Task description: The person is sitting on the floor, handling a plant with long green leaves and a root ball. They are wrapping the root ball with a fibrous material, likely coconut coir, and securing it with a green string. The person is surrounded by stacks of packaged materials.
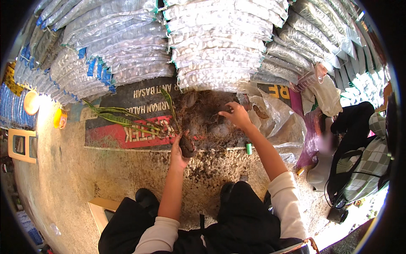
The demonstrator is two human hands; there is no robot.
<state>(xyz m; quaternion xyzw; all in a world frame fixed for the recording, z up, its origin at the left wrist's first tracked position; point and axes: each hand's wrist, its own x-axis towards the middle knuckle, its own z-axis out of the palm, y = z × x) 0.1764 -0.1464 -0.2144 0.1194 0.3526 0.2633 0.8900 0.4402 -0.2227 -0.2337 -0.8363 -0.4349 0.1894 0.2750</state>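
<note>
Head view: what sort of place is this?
Probably a garden-supply shop or its work yard: tall stacks of filled sacks, a leafy plant with a dark root clump in the left hand, and brown fibre heaped on the ground-level board.

Left grip [178, 153] holding leafy plant [187, 146], right grip [237, 116] by brown fibres [205, 110]

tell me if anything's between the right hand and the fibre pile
Nothing visible: the right hand is over the right part of the fibre pile. The plastic lies right of that hand; the plant is in the left hand, off to the left.
</note>
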